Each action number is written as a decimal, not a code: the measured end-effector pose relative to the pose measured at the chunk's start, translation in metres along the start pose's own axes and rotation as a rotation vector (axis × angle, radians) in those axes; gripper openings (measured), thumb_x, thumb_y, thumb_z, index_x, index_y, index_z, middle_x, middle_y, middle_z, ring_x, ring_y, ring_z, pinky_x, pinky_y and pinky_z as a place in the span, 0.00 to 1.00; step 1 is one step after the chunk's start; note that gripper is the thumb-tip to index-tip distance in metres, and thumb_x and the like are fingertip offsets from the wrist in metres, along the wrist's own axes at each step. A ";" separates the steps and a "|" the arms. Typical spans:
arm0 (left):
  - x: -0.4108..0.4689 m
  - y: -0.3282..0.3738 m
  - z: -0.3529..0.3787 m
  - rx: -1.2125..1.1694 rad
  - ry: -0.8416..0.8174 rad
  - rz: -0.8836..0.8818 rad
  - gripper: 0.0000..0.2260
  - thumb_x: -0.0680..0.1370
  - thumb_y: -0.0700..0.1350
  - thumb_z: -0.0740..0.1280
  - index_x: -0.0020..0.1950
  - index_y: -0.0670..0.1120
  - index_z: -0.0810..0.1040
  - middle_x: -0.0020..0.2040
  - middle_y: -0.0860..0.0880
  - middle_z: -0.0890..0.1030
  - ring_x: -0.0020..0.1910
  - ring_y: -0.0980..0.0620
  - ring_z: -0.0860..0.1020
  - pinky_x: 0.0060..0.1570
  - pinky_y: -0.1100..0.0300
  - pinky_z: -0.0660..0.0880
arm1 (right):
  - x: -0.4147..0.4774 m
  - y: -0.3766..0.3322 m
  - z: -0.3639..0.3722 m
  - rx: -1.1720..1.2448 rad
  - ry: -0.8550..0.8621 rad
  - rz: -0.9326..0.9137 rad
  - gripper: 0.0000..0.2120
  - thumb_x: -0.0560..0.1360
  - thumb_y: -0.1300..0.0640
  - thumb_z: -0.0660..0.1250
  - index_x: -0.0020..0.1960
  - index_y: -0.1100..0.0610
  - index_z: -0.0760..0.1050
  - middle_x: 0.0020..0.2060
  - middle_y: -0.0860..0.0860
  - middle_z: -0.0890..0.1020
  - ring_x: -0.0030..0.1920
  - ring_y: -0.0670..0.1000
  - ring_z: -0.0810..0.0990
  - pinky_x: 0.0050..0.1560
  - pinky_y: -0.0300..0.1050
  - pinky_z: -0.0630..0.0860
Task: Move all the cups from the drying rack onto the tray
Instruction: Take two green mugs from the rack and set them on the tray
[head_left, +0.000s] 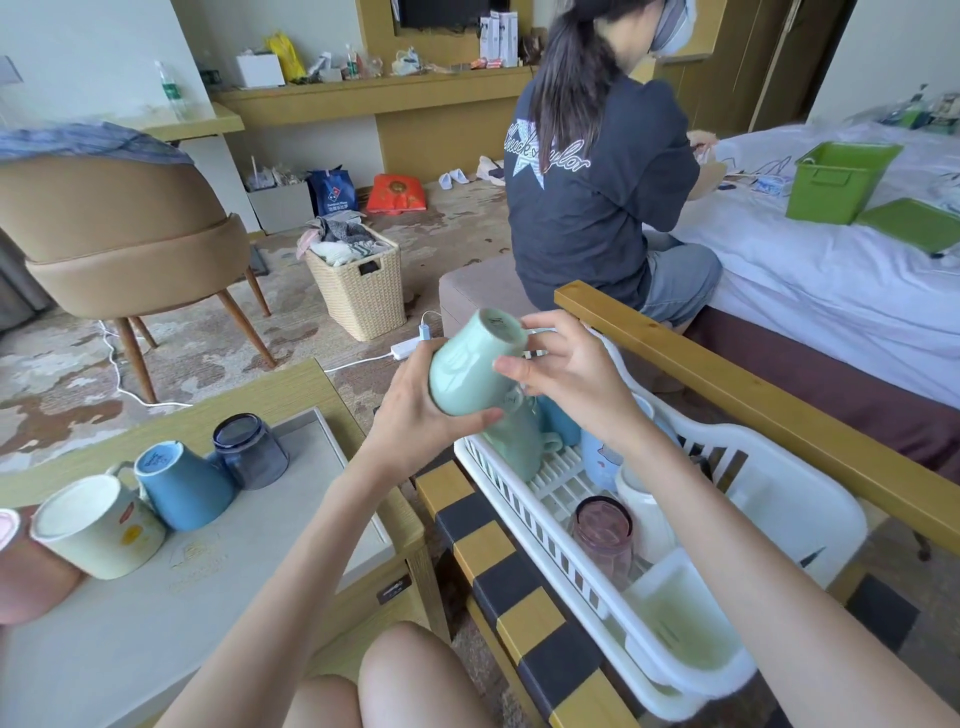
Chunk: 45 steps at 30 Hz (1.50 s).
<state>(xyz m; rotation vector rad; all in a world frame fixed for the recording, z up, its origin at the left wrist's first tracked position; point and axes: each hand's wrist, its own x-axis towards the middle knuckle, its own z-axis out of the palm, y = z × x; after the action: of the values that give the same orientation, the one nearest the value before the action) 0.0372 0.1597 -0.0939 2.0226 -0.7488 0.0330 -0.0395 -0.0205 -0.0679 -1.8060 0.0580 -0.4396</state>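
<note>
My left hand (415, 410) grips a mint-green cup (467, 364), held tilted with its base up, above the far end of the white drying rack (810, 499). My right hand (566, 374) touches the same cup with spread fingers. In the rack lie another mint-green cup (519, 441), a blue cup (561, 421), a light-blue cup (600, 460), a white cup (644, 504) and a pink glass (602, 535). On the grey tray (249, 566) at the left stand upside down a dark glass (252, 449), a blue mug (182, 483), a cream mug (98, 525) and a pink cup (23, 566).
The rack rests on a yellow-and-black bench with a wooden rail (753, 374) behind it. A person (597, 171) sits beyond at a bed (831, 291) with a green bin (839, 179). A tan chair (119, 234) and wicker basket (358, 280) stand on the carpet.
</note>
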 end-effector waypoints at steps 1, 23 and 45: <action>-0.001 -0.004 -0.003 -0.051 0.011 -0.039 0.35 0.61 0.62 0.77 0.63 0.57 0.67 0.57 0.52 0.76 0.57 0.49 0.77 0.55 0.45 0.77 | 0.003 0.003 0.001 0.050 0.018 -0.010 0.28 0.64 0.41 0.76 0.57 0.53 0.75 0.48 0.50 0.86 0.48 0.49 0.85 0.48 0.57 0.82; -0.029 -0.051 -0.026 -0.234 0.029 -0.299 0.35 0.59 0.65 0.75 0.62 0.55 0.69 0.61 0.45 0.73 0.62 0.45 0.73 0.57 0.46 0.78 | 0.023 0.068 0.026 -0.724 -0.103 0.174 0.26 0.67 0.44 0.76 0.58 0.52 0.69 0.51 0.50 0.80 0.51 0.55 0.79 0.47 0.52 0.77; -0.091 -0.118 -0.095 -0.311 0.267 -0.459 0.28 0.59 0.59 0.78 0.57 0.60 0.73 0.50 0.58 0.83 0.47 0.63 0.81 0.38 0.72 0.75 | 0.015 -0.006 0.142 -0.114 -0.032 -0.011 0.23 0.67 0.48 0.76 0.58 0.51 0.73 0.50 0.47 0.81 0.51 0.49 0.79 0.53 0.53 0.77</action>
<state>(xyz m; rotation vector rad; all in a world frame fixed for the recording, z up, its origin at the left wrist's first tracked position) 0.0503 0.3226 -0.1612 1.7991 -0.1037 -0.0744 0.0198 0.1082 -0.0887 -1.9261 0.0521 -0.4224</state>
